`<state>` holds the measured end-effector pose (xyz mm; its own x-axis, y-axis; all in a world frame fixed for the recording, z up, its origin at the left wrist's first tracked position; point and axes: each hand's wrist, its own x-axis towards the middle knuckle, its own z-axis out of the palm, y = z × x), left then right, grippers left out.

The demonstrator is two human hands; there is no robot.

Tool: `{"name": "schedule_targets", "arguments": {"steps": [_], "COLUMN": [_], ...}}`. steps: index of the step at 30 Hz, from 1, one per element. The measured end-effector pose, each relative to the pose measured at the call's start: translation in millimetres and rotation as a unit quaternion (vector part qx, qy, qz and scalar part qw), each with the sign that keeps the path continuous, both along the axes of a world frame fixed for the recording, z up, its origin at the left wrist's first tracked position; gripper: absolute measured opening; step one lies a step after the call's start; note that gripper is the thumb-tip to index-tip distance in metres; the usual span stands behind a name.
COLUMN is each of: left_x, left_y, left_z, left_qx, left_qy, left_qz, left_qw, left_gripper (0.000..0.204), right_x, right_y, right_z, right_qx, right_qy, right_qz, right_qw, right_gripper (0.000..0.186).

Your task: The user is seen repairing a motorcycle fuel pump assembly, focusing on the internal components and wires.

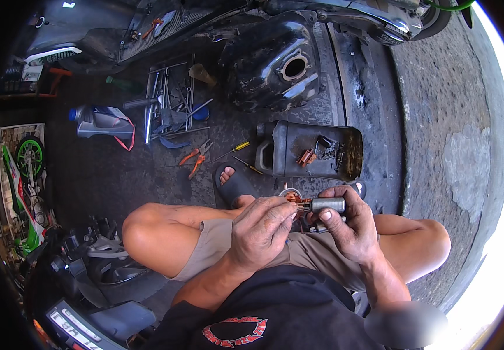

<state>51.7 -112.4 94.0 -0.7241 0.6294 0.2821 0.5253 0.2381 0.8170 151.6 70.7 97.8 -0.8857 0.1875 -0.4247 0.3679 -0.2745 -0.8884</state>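
Note:
Held above my lap is a grey metal cylinder with a copper-coloured end, which looks like a motor armature (328, 205). My right hand (348, 224) grips its grey body, with the thumb below and the fingers above. The fingers of my left hand (263, 228) are pinched together at the copper-coloured end and partly cover it. Just beyond those fingertips shows a round, pale-rimmed part with copper-coloured pieces (291, 193); how it joins the armature is hidden. Under my right fingers is a small dark and silver part (320, 228), mostly covered.
A cut-open black jug (269, 131) lies ahead, holding a copper-coloured part (306, 157). To its left are a yellow-handled screwdriver (241, 145), orange-handled pliers (200, 157) and a rack of tools (170, 99). Farther off stand a black fuel tank (252, 76) and a grey bottle (105, 121).

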Motion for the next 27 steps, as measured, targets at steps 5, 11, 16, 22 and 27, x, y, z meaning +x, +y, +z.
{"name": "schedule_targets", "arguments": {"steps": [5,11,16,22,27], "left_x": [-2.0,-2.7,-2.0,-1.6,13.9], "left_y": [2.5,4.4,5.2,10.9,12.0], "left_z": [4.6,5.1,4.5,2.2,3.8], "left_qx": [0.002,-0.003,-0.008,0.001,0.038], "left_qy": [0.016,0.038,0.064,0.061,-0.015], "left_qz": [-0.004,-0.029,-0.037,-0.030,0.026], "left_qw": [1.000,0.999,0.997,0.998,0.999], "left_gripper": [0.028,0.027,0.026,0.026,0.028], "right_x": [-0.2,2.6,3.4,2.0,-5.6], "right_y": [-0.9,-1.8,-3.8,-7.9,-6.0], "right_z": [0.1,-3.1,-0.9,-3.9,1.7], "right_qx": [0.016,0.043,0.065,-0.014,-0.102], "right_qy": [0.002,0.014,-0.017,0.014,-0.004], "right_qz": [0.007,0.019,0.033,-0.045,-0.108], "right_qw": [1.000,0.999,0.997,0.999,0.989], "right_gripper": [0.037,0.037,0.036,0.027,0.027]}}
